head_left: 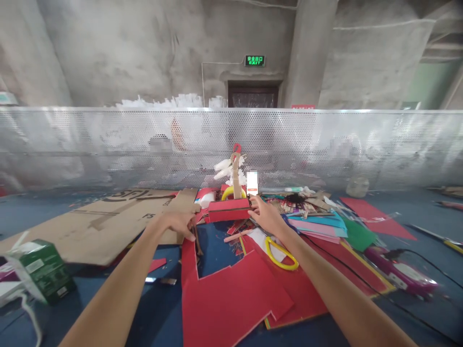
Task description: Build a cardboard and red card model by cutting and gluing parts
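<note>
Box (pixel 227 210) of red card sits mid-surface (pixel 159 308) between our hands, probably bracketed so its upright cardboard post (pixel 236 178) stays standing. Left hand (pixel 180 222): fingers curled down at the left end; we cannot tell whether it grips anything. Right hand (pixel 265 215): fingers spread, touching the right end, holding nothing. Both arms outstretched.

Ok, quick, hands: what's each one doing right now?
Left hand: fingers curled by the red box; grip cannot be told.
Right hand: open, fingertips on the red box's right end, holding nothing.
</note>
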Tool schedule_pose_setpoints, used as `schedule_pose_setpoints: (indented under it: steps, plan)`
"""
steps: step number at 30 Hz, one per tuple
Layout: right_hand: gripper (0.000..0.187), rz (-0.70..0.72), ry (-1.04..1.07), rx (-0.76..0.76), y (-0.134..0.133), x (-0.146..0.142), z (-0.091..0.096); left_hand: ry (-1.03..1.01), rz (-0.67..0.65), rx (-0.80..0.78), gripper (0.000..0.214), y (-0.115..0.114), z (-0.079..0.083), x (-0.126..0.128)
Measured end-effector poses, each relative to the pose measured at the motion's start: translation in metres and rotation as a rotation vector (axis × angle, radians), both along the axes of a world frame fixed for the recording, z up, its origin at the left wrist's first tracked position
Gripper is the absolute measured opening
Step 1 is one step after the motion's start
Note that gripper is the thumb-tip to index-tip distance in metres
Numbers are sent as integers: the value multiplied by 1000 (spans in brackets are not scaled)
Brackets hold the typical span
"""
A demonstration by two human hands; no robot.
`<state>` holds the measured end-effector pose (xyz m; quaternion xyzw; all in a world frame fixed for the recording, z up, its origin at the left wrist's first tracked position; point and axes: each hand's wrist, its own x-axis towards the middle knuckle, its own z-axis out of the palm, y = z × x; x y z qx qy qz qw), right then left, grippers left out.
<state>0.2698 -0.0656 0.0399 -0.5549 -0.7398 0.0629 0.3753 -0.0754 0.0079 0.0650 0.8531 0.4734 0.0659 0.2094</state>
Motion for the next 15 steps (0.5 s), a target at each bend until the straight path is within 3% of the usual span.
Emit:
schedule_pose_setpoints:
  steps: [3, 7, 15]
  plan:
    - [36, -19, -22, 8, 0, 1, 1, 125, -28, -138, 51, -2, 0, 1]
    - [34, -40, -60, 27, -2, 3, 4, 122, -3, -201, 49, -3, -1, 5]
    - [30, -60, -83, 56, -8, 1, 10, 182, -18, -171, 29, -3, -2, 8]
